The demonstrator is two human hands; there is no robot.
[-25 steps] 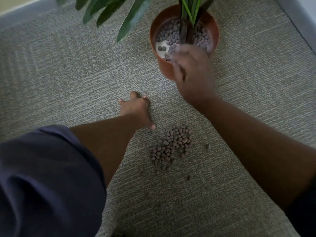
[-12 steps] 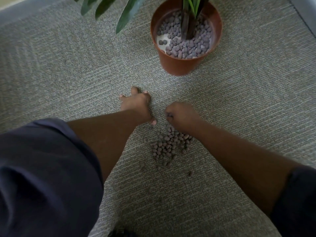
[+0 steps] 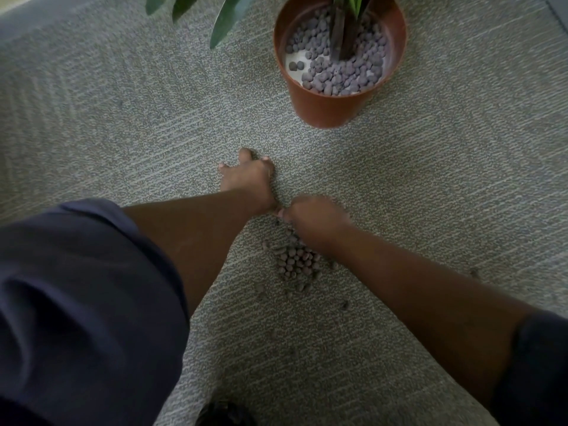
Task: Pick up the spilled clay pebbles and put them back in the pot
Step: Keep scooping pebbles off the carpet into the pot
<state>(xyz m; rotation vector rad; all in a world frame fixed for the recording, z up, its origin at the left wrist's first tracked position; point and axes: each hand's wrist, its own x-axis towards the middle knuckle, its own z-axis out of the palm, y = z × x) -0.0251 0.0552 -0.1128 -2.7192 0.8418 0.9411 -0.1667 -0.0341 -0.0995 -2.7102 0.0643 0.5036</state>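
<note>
Grey-green ribbed carpet floor (image 3: 430,179) carries a round terracotta plastic pot (image 3: 332,112). Well short of the pot lies a heap of brown clay pebbles (image 3: 296,264). The right hand (image 3: 313,222) curls over the heap; whether it pinches any, I cannot tell. Scoop inward, gathering strays. The left hand (image 3: 249,179), fingers spread on the carpet beside the heap, crowds it.

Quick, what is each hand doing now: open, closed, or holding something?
Left hand: open, fingers spread on the carpet.
Right hand: down at the pebbles, blurred; cannot tell.
</note>
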